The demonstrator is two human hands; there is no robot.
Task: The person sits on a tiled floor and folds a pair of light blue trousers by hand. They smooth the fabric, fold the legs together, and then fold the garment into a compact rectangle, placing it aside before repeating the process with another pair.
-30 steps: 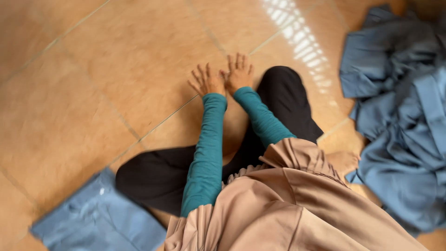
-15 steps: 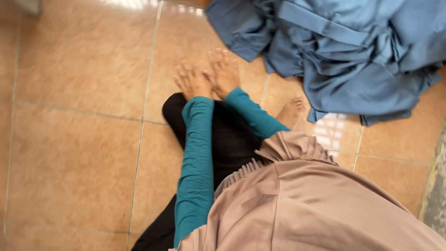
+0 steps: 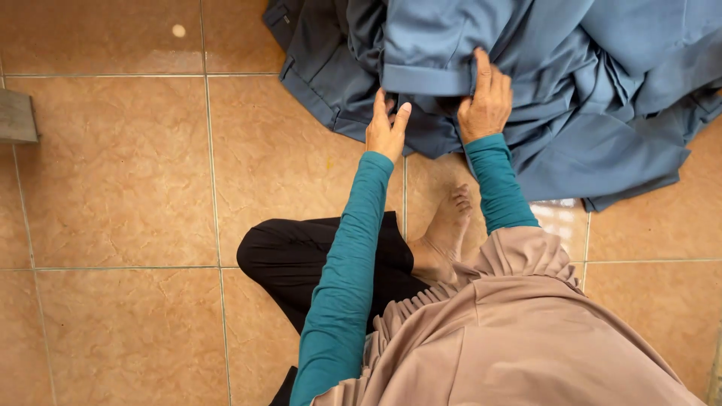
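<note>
Your left hand (image 3: 386,129) rests at the near edge of the blue clothes pile (image 3: 571,98), with its fingers (image 3: 380,105) extended and close together, touching the dark fabric without gripping it. Your right hand (image 3: 485,105) lies on the pile just beside the left, its fingers (image 3: 483,69) curled over a folded hem (image 3: 425,79) of lighter blue cloth and pinching it. The pile sits on the tiled floor (image 3: 113,173) at the top right of the view, directly ahead of your knees. Both arms wear teal sleeves (image 3: 346,263). Your bare foot (image 3: 444,233) lies on the floor between the arms, near the pile. A grey block (image 3: 16,116) sits at the left edge, well apart from the hands.
</note>
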